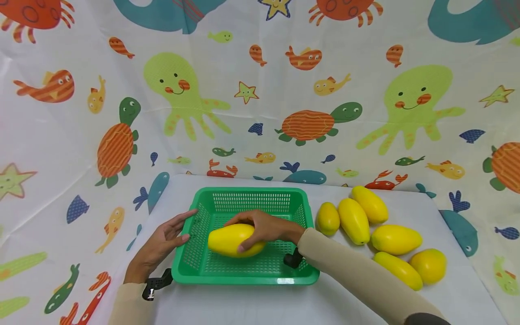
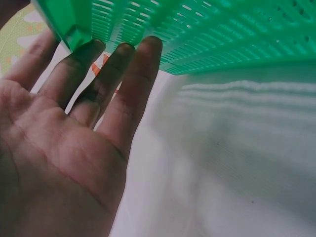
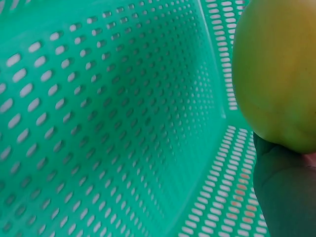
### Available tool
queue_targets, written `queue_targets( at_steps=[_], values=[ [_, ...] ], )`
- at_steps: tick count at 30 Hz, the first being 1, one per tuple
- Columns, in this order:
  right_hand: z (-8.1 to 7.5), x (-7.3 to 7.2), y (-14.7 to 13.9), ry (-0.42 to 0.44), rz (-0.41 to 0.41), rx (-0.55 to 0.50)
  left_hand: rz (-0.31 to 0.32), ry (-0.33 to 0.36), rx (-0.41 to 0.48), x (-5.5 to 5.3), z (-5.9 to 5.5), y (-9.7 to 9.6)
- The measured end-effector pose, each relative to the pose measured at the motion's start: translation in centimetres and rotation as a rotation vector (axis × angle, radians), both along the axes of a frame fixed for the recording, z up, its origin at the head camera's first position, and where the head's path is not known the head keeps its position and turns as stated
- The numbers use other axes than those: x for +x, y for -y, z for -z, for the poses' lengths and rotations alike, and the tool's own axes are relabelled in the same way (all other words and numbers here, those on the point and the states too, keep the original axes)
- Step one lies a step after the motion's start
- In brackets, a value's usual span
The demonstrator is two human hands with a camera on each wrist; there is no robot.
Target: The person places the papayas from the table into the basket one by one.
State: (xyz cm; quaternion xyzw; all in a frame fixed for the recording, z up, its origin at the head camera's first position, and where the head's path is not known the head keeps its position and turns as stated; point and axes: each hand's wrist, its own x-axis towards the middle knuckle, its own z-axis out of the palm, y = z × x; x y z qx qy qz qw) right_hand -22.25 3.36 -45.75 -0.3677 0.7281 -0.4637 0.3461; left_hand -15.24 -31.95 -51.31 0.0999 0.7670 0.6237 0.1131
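Observation:
My right hand (image 1: 264,225) grips a yellow papaya (image 1: 229,239) from above, fingers on the far side and thumb on the near side. The papaya lies sideways within the green plastic basket (image 1: 243,280); whether it touches the basket floor, I cannot tell. In the right wrist view, the papaya (image 3: 276,74) fills the upper right, with part of the hand (image 3: 286,192) below it. At the basket's left side, my left hand (image 1: 162,241) touches the rim with loosely extended fingers. The left wrist view has those fingers (image 2: 131,89) against the basket's slotted wall (image 2: 207,34), the palm facing the camera.
Several more yellow papayas (image 1: 353,221) lie in a loose group on the white table (image 1: 345,293), right of the basket. A rounder yellow fruit (image 1: 428,266) sits at that group's right end. A sea-animal printed curtain (image 1: 243,122) hangs behind and to both sides.

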Motion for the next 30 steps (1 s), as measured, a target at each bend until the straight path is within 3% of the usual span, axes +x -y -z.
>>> queue_targets(
  at_steps=[9,15,30],
  values=[
    [1.5,-0.1,2.7,0.061,-0.089,0.010,-0.017,-0.007,-0.033,0.1,-0.1,0.0],
    [2.8,0.1,3.8,0.082,-0.138,0.026,-0.001,0.001,-0.007,0.1,-0.2,-0.1],
    [4.6,0.7,5.1,0.073,-0.164,0.062,0.008,0.018,0.041,-0.1,0.1,-0.1]
  ],
)
